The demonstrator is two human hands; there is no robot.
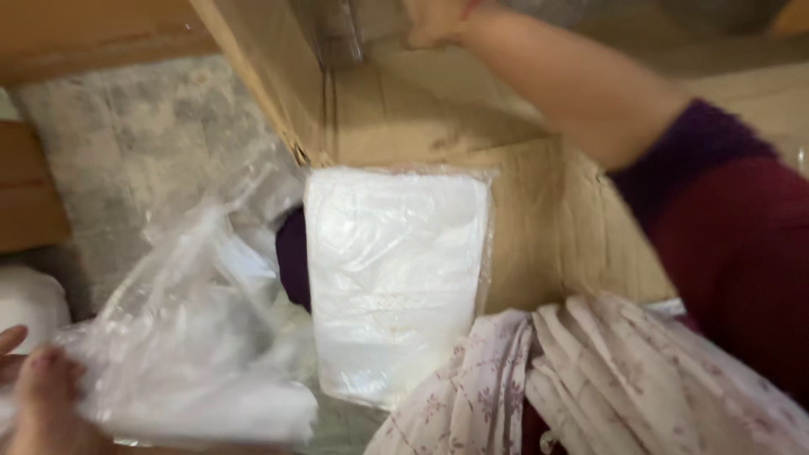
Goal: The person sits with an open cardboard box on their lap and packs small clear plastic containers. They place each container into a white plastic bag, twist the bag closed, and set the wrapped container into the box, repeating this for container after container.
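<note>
Your right hand [434,21], at 12 o'clock, grips the cardboard box [539,227] flap; finger spread cannot be told. Your left hand [38,396], at 8 o'clock, pinches a crumpled clear plastic bag [194,337]. A white bagged packet [392,278] stands centre, against the box.

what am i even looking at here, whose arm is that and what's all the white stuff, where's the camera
There is no machine here: a person is working with bare hands, and the single picture comes from a camera worn on their head, looking down.

The arm in a dark red sleeve is the person's own right arm. Its right hand reaches up and grips the top edge of an open cardboard box.

Leaning against the box is a flat white packet sealed in clear plastic. To the left is a loose, crumpled clear plastic bag, blurred by motion.

The left hand, at the bottom left corner, touches that bag. A pale flowered cloth lies at the bottom right, and a grey patterned carpet is underneath.
</note>
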